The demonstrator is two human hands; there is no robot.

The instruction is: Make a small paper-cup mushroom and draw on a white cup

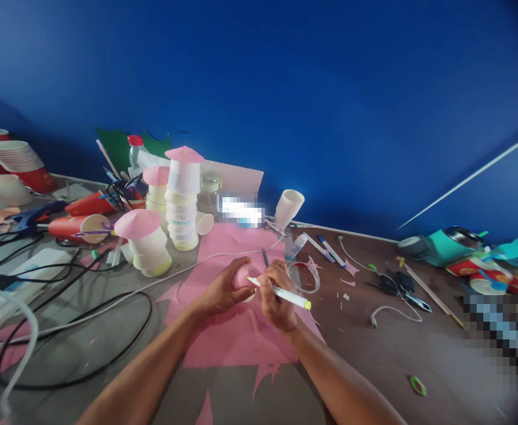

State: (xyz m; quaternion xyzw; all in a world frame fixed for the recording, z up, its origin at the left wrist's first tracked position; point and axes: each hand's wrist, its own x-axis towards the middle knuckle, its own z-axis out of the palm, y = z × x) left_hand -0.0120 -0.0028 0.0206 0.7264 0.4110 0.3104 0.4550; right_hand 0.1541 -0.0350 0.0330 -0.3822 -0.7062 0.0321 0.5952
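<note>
My left hand [224,289] is wrapped round a small pink-topped piece [243,275], its fingers and thumb on either side; the lower part of the piece is mostly hidden. In my right hand [277,295] is a white marker [292,296] with a yellow end, its tip pointing left at the pink top. Whether the tip touches the surface I cannot tell. Both hands are above a large sheet of pink paper [223,348] with cut edges. Left of them stand stacked white cup towers [182,221] with pink cone roofs, and a shorter one [150,251] nearer me.
Black and white cables [94,378] loop over the left side, beside a white power strip [23,289] and red paper cups [79,227]. Blue-and-white markers [331,251] and paper scraps lie right of the sheet. Teal items [449,245] sit far right, before a blue wall [285,88].
</note>
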